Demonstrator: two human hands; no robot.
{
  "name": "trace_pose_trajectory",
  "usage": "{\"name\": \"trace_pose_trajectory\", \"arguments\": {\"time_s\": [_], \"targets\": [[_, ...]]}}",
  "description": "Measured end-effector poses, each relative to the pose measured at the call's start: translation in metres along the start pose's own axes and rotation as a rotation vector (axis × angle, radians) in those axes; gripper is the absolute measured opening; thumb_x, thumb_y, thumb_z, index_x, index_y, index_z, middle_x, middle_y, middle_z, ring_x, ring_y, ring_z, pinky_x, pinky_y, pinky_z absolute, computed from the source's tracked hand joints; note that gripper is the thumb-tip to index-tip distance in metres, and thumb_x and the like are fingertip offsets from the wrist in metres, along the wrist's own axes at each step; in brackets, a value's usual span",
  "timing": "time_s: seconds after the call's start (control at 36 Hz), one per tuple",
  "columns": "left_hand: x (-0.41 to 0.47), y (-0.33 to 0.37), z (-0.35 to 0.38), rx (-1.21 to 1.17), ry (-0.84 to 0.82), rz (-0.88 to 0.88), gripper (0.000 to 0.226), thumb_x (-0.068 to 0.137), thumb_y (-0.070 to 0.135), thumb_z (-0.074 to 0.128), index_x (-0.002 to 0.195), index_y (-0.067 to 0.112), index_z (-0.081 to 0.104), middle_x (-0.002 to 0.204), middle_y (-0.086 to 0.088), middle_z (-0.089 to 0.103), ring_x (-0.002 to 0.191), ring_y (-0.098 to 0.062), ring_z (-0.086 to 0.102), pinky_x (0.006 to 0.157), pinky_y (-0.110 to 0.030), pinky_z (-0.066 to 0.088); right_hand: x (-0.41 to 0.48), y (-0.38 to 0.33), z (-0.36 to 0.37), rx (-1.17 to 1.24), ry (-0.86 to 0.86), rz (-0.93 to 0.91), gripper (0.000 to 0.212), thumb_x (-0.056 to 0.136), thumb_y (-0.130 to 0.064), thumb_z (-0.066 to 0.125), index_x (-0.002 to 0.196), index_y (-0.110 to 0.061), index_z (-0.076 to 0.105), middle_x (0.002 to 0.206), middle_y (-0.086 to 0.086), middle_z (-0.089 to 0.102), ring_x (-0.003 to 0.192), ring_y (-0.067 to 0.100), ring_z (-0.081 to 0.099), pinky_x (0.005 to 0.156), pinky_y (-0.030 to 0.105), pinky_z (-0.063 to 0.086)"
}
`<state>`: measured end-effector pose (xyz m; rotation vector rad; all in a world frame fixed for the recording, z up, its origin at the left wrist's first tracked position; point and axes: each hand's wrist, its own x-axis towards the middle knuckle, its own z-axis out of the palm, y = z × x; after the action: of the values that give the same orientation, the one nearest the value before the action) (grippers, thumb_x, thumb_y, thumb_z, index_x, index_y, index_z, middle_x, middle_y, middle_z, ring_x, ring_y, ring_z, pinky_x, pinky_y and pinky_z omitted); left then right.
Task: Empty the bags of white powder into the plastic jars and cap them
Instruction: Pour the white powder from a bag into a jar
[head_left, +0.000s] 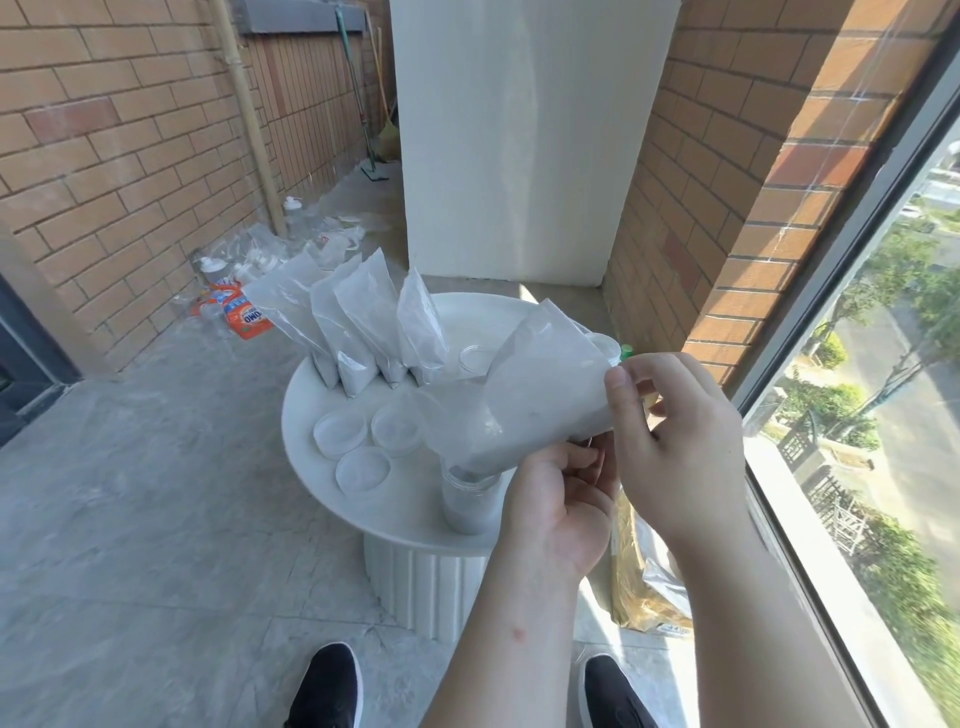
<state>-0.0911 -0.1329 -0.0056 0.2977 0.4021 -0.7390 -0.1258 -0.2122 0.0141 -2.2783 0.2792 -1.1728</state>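
**Mid-pour on the near jar, keep that bag corner lined up**

You're tipping the bag (540, 395) into the open jar (467, 501), which is standing at the near edge of the round white tabletop (311, 395). The bag's long axis is slanting from upper right down to lower left, with its low corner poking into the jar mouth. Your right grip (675, 431) is pinching the high end of the bag. Your left grip (558, 499) is clamping the underside just right of the jar, so it's the nearer one for steadying. The jar is looking partly filled, though glare is making that hard to call.

Three lids (363, 467) are lying just left of the jar, not on anything yet. Four more full bags (358, 312) are leaning in a row at the back. The only readable writing is "OMO" on an orange pack (249, 314) on the floor.
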Motion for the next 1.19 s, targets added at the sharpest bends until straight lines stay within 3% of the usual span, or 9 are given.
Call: {"name": "trace_pose_trajectory", "arguments": {"time_s": [0.31,0.39,0.53,0.69,0.81,0.92,1.19], "targets": [[-0.003,0.001,-0.003,-0.006,-0.002,-0.015,0.044,0.079,-0.022,0.033,0.102,-0.004,0.066,0.089,-0.015,0.07,0.065,-0.021,0.07,0.051,-0.021,0.054,-0.002,-0.006,-0.002,-0.036,-0.004,0.044,0.012,0.1,-0.017,0.057,0.091,-0.013,0.063,0.088,-0.005,0.059,0.081,-0.003,0.049,0.069,0.003,0.037],[-0.002,0.001,-0.004,-0.007,-0.009,-0.008,0.045,0.079,-0.022,0.033,0.104,-0.003,0.066,0.093,-0.015,0.069,0.066,-0.021,0.07,0.053,-0.022,0.055,-0.003,-0.008,-0.003,-0.024,0.0,0.062,0.011,0.101,-0.018,0.057,0.091,-0.015,0.063,0.087,-0.009,0.057,0.086,-0.014,0.049,0.068,0.004,0.036],[-0.003,0.0,-0.007,0.003,-0.019,-0.015,0.054,0.078,-0.021,0.032,0.119,-0.005,0.064,0.109,-0.017,0.067,0.072,-0.021,0.07,0.055,-0.022,0.055,-0.004,-0.009,-0.002,-0.025,-0.004,0.056,0.012,0.101,-0.019,0.056,0.091,-0.015,0.062,0.088,-0.008,0.058,0.086,-0.015,0.049,0.069,0.004,0.036],[-0.006,0.0,-0.007,0.009,-0.023,-0.017,0.043,0.08,-0.022,0.031,0.094,-0.003,0.067,0.09,-0.015,0.071,0.066,-0.02,0.071,0.052,-0.021,0.054,-0.005,-0.01,-0.002,-0.03,-0.02,0.05,0.012,0.101,-0.021,0.056,0.091,-0.015,0.062,0.089,-0.007,0.058,0.087,-0.014,0.049,0.07,0.002,0.036],[-0.006,0.001,-0.01,0.018,-0.025,-0.028,0.04,0.081,-0.019,0.037,0.103,-0.003,0.067,0.091,-0.013,0.07,0.067,-0.021,0.071,0.057,-0.025,0.057,-0.004,-0.008,-0.004,-0.008,-0.013,0.086,0.011,0.101,-0.022,0.056,0.091,-0.019,0.062,0.087,-0.015,0.055,0.087,-0.015,0.051,0.07,0.004,0.037],[-0.005,0.001,-0.015,0.054,-0.05,-0.047,0.036,0.081,-0.014,0.044,0.103,0.0,0.069,0.085,-0.005,0.071,0.076,-0.024,0.072,0.074,-0.031,0.059,-0.005,-0.007,-0.005,0.005,-0.038,0.111,0.011,0.101,-0.025,0.056,0.09,-0.026,0.058,0.088,-0.021,0.054,0.088,-0.015,0.052,0.068,0.008,0.038],[-0.004,0.002,-0.016,0.069,-0.043,-0.04,0.019,0.084,-0.006,0.049,0.086,0.001,0.066,0.073,-0.006,0.065,0.063,-0.023,0.069,0.067,-0.029,0.06,-0.008,-0.002,-0.009,0.0,-0.083,0.133,0.011,0.101,-0.03,0.055,0.091,-0.028,0.058,0.089,-0.019,0.056,0.089,-0.007,0.055,0.071,0.006,0.036]]}}
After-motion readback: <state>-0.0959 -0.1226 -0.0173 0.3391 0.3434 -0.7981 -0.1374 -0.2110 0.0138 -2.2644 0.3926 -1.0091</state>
